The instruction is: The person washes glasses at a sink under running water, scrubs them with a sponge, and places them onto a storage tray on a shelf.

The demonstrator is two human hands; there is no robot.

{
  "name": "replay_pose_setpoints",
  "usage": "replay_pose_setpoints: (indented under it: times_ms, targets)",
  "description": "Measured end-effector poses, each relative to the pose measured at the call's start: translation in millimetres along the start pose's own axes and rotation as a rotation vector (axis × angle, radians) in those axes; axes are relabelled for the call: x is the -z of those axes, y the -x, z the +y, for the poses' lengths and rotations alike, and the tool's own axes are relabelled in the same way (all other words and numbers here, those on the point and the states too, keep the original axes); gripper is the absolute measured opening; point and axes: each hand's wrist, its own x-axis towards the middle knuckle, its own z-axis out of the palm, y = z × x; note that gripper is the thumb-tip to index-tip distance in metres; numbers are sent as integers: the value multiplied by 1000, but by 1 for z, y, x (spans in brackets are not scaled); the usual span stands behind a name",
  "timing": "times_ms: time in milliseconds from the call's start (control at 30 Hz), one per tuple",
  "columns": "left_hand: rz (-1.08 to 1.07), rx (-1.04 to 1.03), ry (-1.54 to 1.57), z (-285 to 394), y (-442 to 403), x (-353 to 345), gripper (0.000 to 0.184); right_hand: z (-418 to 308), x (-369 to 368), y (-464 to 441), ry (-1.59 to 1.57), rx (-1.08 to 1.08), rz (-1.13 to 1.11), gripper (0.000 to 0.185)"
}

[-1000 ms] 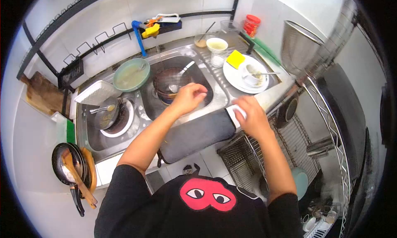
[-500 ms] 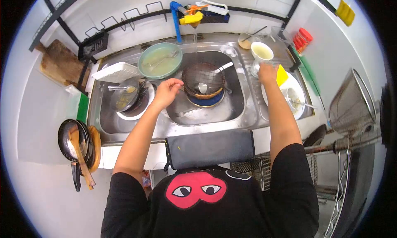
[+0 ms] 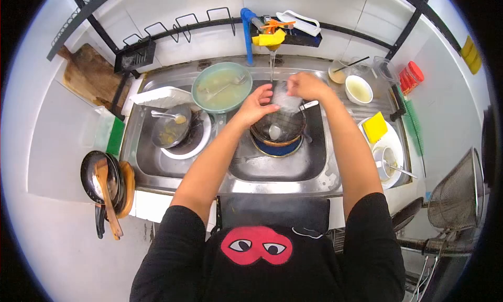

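Under the running tap, my right hand grips a clear, blurred glass over the right sink basin. My left hand is beside it, thumb and fingers apart and curved towards the glass; whether they touch it I cannot tell. Below both hands, a dark wire-mesh strainer with a white-handled ladle in it rests on stacked bowls, the lowest one blue. Behind my left hand stands a green bowl of cloudy water with cutlery in it.
The left basin holds a dark pan and a white bowl. On the right drainboard are a bowl of yellowish liquid, a yellow sponge and a mug on a white plate. Pans hang at the left.
My right hand has brought the clear glass from the right drainboard to the tap. My left hand has moved right, up beside the glass. The camera view has shifted slightly.
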Motion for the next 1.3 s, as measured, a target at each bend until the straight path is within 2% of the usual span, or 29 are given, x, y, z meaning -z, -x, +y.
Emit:
replay_pose_setpoints:
  times_ms: [67, 100, 167, 200, 267, 333, 367, 400, 433, 500, 567, 600, 700, 733, 767, 800, 900, 933, 1000, 1100, 1133, 1167, 1233, 1300]
  targets:
    - [69, -61, -35, -13, -16, 0, 83, -1, -12, -26, -498, 41, -206, 15]
    - [39, 73, 141, -13, -18, 4, 85, 5, -24, -41, -715, 77, -273, 14]
    - [-21, 334, 493, 9, -15, 12, 88, 7, -33, -59, -799, 60, -228, 15]
    - [3, 384, 561, 8, -16, 14, 78, 6, -37, -67, -841, 51, -205, 16]
    - [55, 483, 697, 7, -19, 12, 61, 3, -49, -76, -945, -90, -13, 19]
    - [97, 565, 896, 9, -26, 7, 59, -4, -64, -81, -1027, -215, 221, 23]
    - [118, 609, 999, 8, -30, 3, 60, -2, -73, -83, -1022, -249, 294, 24]
    - [162, 676, 976, 1, -37, 3, 60, 3, -82, -85, -1015, -284, 366, 25]
    - [150, 646, 1059, -15, -44, 3, 59, 9, -89, -87, -1005, -320, 436, 27]
    - [128, 577, 1226, -45, -54, 1, 58, 22, -95, -90, -727, -463, 571, 36]
    - [467, 498, 1055, -23, -49, -23, 54, 25, -97, -93, -396, -579, 731, 40]
    - [627, 446, 955, -13, -51, -44, 53, 10, -88, -88, -385, -619, 679, 39]
    - [667, 369, 1004, -21, -57, -52, 54, -10, -84, -76, -330, -488, 751, 31]
    - [509, 358, 1155, -48, -61, -40, 58, -15, -85, -66, -352, -323, 729, 27]
    - [342, 342, 1300, -46, -59, -28, 62, -20, -87, -53, -371, -157, 707, 24]
    - [402, 391, 1395, -42, -57, -23, 57, -21, -88, -42, -388, 7, 684, 21]
    - [211, 487, 1463, -21, -42, -12, 53, -7, -81, -20, -48, 469, 710, 15]
    - [216, 570, 1457, -17, -37, -13, 52, -7, -80, -18, -248, 296, 631, 17]
    - [159, 580, 1234, -14, -22, -16, 51, -11, -78, -16, -635, -54, 458, 22]
    - [66, 508, 1082, -17, -6, -28, 57, 5, -80, -41, -291, -208, 595, 29]
    - [3, 491, 1043, -18, -2, -28, 58, 2, -71, -45, -332, -266, 488, 35]
    - [-61, 474, 1002, -15, 2, -29, 60, 9, -73, -52, -321, -297, 473, 36]
    - [-46, 515, 939, -12, 7, -28, 66, 26, -87, -68, -299, -358, 443, 37]
    - [-103, 604, 936, -10, 7, -16, 68, 42, -95, -83, -565, -532, 225, 38]
